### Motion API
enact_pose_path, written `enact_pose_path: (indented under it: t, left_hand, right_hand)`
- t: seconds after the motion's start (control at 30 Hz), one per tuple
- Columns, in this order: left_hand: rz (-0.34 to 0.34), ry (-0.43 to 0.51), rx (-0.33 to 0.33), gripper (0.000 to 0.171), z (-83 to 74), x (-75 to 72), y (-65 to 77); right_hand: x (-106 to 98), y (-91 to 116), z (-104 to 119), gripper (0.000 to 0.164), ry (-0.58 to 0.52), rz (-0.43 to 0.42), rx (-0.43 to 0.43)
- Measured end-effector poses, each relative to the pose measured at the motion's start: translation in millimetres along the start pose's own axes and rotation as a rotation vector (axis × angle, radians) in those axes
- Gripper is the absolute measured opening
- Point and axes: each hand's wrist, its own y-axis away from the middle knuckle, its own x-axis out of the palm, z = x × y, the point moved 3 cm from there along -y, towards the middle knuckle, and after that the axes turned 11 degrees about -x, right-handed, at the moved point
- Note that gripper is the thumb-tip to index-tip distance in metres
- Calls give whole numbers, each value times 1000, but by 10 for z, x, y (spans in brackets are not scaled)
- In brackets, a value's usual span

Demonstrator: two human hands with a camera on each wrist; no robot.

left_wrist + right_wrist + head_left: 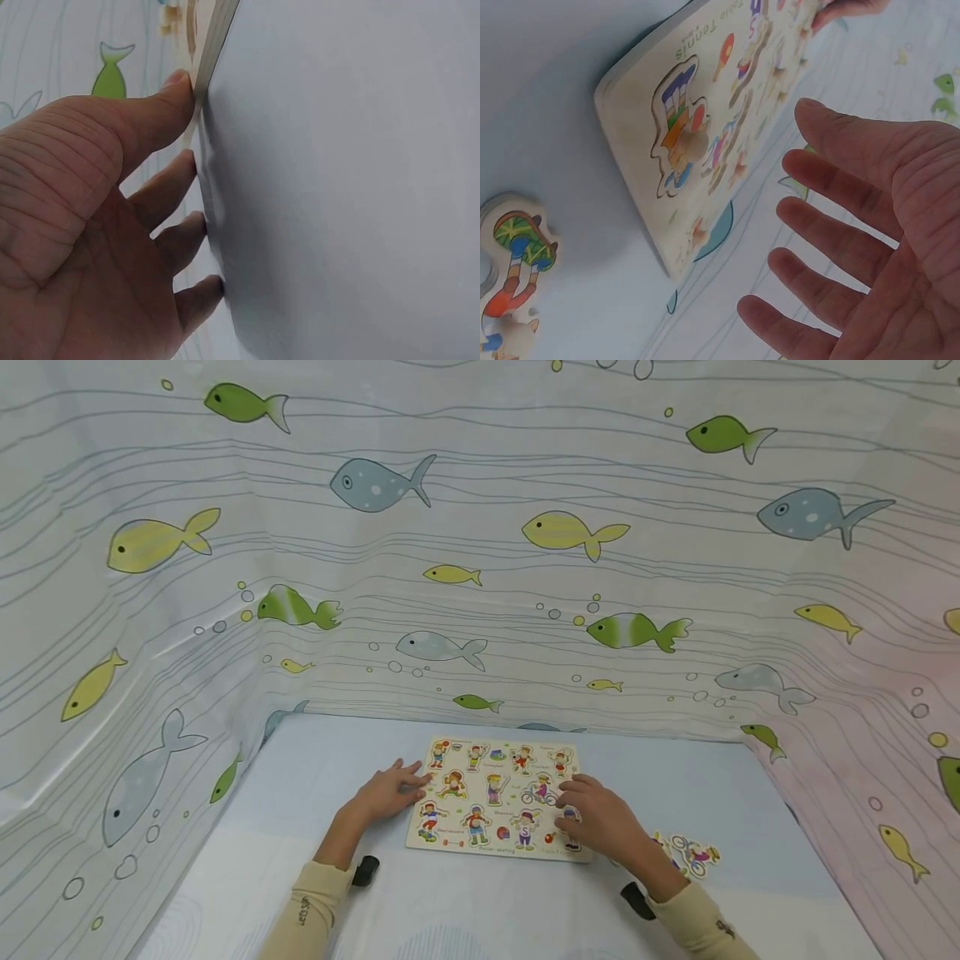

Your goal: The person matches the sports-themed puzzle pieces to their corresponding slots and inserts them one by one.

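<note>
A wooden puzzle board [474, 795] with printed sports children lies on the table. Beside its left edge is the left hand [388, 792]; in the left wrist view the thumb [169, 105] touches the board's edge, and the spread fingertips rest at the table surface. Over the right edge hovers the right hand [600, 814], its fingers spread and holding nothing. The right wrist view shows a table tennis player piece [676, 135] in its cut-out near the board's corner. In the head view, the right hand covers part of the board's right side.
Loose puzzle pieces, one with a cyclist [696, 856], lie right of the board, partly behind the right forearm. A skateboarder piece [514, 277] shows in the right wrist view. A fish-patterned curtain [495, 610] encloses the table.
</note>
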Motion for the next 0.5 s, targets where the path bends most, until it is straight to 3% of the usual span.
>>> enact_pose_path:
  t: [0.5]
  left_hand:
    - [11,-21,5,39,8,4,-16]
  right_hand:
    - [-73,245,-296,21,45,12,75]
